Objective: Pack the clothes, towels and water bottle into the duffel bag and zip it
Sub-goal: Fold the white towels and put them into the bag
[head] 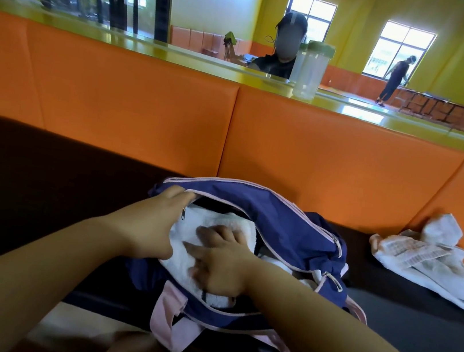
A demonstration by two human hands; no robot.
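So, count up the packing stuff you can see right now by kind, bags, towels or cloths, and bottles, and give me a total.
Duffel bags: 1, the navy and pink duffel bag, open
White towels and cloths: 2, the white towel in the bag under both hands, and the white cloth pile on the bench
Water bottles: 1, the water bottle on the ledge
Total: 4

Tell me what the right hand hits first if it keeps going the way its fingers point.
The right hand lies flat on the white towel, pointing into the open bag. Sliding on, it would probably meet the bag's far flap; depth is unclear.
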